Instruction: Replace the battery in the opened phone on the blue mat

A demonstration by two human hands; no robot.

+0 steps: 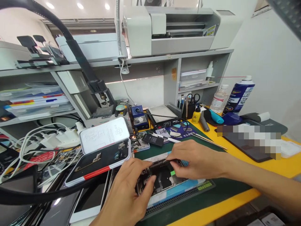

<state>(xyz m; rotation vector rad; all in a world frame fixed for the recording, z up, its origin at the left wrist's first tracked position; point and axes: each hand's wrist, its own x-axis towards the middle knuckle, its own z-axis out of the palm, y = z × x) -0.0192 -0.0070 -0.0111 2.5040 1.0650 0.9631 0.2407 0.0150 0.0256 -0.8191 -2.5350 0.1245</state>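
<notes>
Nearest us, our left hand (pixel 128 191) gripped the near end of an opened phone (pixel 162 177), thumb pressed onto its bare insides. Our right hand (pixel 195 161) pinched the far edge of the same phone with fingers closed narrow on the frame. The phone lay back-off on a blue-edged work mat (pixel 183 191) on the green part of the tabletop (pixel 225 188); inside we saw dark metal plates, small connectors and a little green tab. No writing on it could be read.

Just left of the left hand lay a dark phone panel with a red edge (pixel 98 163), and touching its far side a white tin (pixel 104 135) with embossed lettering too faint to read. White chargers and cables (pixel 47 138) tangled further left.

Behind the phone sat tweezers (pixel 207 139) on the yellow tabletop strip, a small yellow bottle (pixel 196 115), a blue soldering stand (pixel 138 116) and a cup holding scissors (pixel 194 99). Far right stood a blue spray can (pixel 238 94), its label blurred. On the top shelf sat a grey machine (pixel 169 29) bearing a yellow sticker we could not read.
</notes>
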